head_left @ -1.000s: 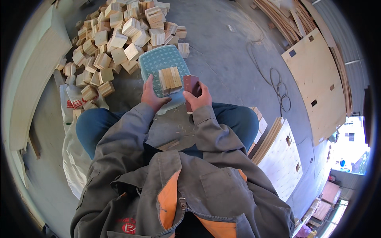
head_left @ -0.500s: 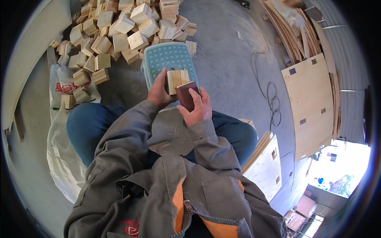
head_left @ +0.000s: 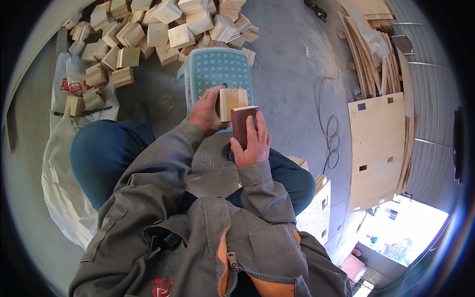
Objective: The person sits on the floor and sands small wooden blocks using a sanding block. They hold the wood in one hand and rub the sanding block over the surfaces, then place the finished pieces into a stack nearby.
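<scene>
My left hand point(head_left: 206, 111) is closed around a square pale layered-wood block point(head_left: 232, 100), held over the near part of a light blue-green plastic stool point(head_left: 221, 62). In my right hand point(head_left: 253, 143) is a sanding block point(head_left: 241, 127) with a dark red-brown face and a pale wooden top edge. Thumb and fingers of that hand press on the dark face. The sanding block's upper edge lies against or just over the wooden block's near right corner; exact contact is hard to make out.
Beyond the stool, at far left, lies a heap of similar wooden blocks point(head_left: 157, 33). A white plastic sack point(head_left: 64, 158) spreads beside my left knee. On the right are a looped cable point(head_left: 330, 129), a plywood panel with square holes point(head_left: 376, 148) and stacked boards point(head_left: 368, 54).
The view has shifted a little. My right hand has turned the sanding block more upright, so its pale top edge shows. My left hand keeps its hold on the wooden block.
</scene>
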Motion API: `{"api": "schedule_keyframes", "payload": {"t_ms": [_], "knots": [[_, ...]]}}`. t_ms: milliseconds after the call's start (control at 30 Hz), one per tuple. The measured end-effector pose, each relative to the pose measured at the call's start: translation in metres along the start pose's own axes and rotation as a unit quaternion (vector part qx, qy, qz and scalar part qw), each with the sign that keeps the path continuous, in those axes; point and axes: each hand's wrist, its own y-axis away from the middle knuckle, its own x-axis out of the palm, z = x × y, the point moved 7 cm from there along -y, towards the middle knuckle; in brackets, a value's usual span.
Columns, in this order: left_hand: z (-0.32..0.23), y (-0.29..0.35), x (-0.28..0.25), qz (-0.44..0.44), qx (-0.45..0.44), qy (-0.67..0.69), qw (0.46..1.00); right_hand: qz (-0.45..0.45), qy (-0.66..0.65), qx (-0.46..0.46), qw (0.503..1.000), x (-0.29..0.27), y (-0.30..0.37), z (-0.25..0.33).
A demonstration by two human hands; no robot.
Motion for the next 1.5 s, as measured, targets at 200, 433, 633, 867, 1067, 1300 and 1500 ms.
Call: {"api": "schedule_keyframes", "payload": {"t_ms": [200,433,633,867,1067,1300,1500], "knots": [[0.008,0.001,0.001,-0.004,-0.005,0.0,1.0,0.027,-0.005,0.004,1.0,0.015,-0.061,-0.016],[-0.004,-0.001,-0.001,0.009,-0.012,0.007,1.0,0.061,-0.3,0.163,0.938,0.054,-0.137,-0.086],[0.002,0.001,-0.002,-0.004,0.006,0.009,1.0,0.116,-0.519,0.287,0.797,0.04,-0.06,-0.089],[-0.001,-0.001,-0.002,0.025,-0.009,-0.005,1.0,0.067,-0.563,0.329,0.756,0.025,0.02,-0.087],[0.002,-0.001,0.0,0.03,-0.012,0.004,0.999,0.066,-0.559,0.299,0.771,0.045,-0.048,-0.094],[-0.002,-0.001,-0.001,0.023,-0.02,-0.008,0.999,0.087,-0.534,0.291,0.789,0.075,-0.123,-0.112],[0.005,0.0,-0.001,0.024,-0.003,0.002,1.0,0.067,-0.595,0.311,0.738,0.064,-0.058,-0.11]]}}
